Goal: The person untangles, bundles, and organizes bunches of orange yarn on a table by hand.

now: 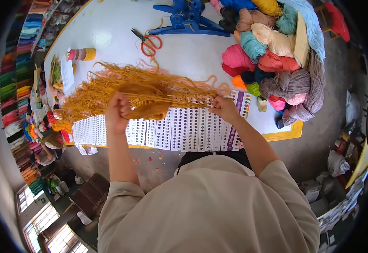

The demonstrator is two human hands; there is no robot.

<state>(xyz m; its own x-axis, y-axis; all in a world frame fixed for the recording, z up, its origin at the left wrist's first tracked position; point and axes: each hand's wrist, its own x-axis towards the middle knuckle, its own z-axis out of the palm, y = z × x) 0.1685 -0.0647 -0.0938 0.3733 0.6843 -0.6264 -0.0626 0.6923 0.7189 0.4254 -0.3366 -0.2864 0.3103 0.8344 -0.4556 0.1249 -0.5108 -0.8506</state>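
A large tangled bundle of mustard-yellow yarn (91,95) stretches across the table in front of me. My left hand (118,111) is closed around strands of it at the near side. To the right, my right hand (225,109) pinches the other end of the strands, which run fairly taut between both hands. Under the yarn lie white cards with rows of holes (188,130), some with purple strips. Pale pink yarn (211,83) shows behind the mustard bundle, partly covered by it.
Beyond the yarn lie scissors with orange-red handles (151,45) and a blue stand-like device (186,19). Many coloured yarn skeins (276,61) are piled at the right, with a wooden board (301,40). A striped yarn cone (82,54) lies at the left. Another person (45,156) is farther left.
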